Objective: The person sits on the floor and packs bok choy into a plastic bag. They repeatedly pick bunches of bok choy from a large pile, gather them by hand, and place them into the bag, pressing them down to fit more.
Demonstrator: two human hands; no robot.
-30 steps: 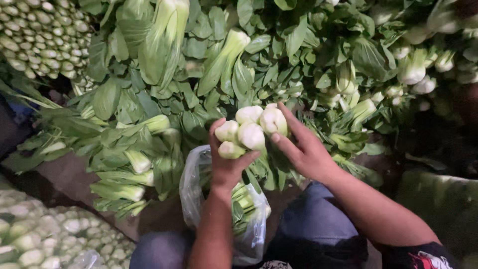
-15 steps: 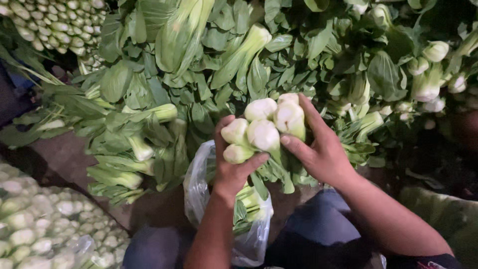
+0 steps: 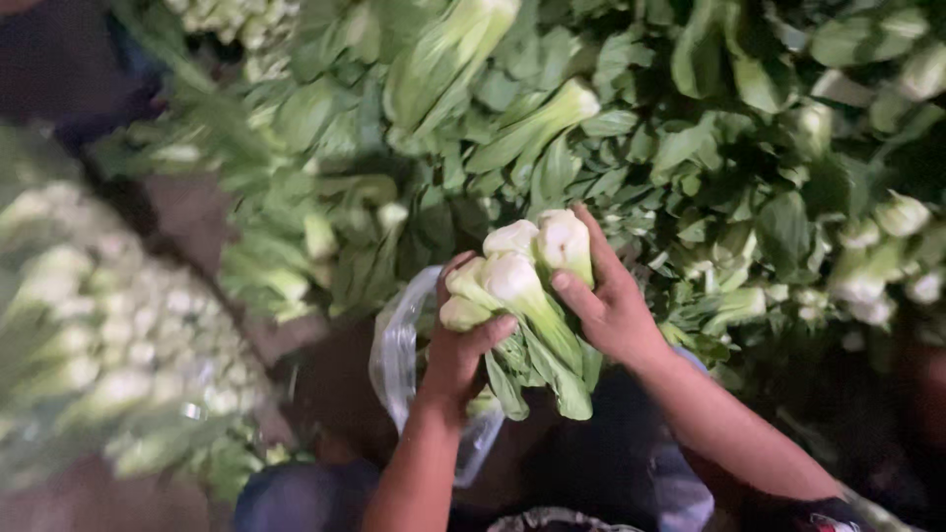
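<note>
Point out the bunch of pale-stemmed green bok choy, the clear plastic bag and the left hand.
bunch of pale-stemmed green bok choy (image 3: pixel 520 281), head view, on a white stem base.
clear plastic bag (image 3: pixel 396 347), head view, on its left wall.
left hand (image 3: pixel 458 350), head view, on the back of the hand.

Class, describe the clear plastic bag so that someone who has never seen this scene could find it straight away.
Start at the big heap of loose greens. Below it, two hands press a bunch of bok choy together. The plastic bag hangs under the left hand, the only shiny, see-through thing there.
</note>
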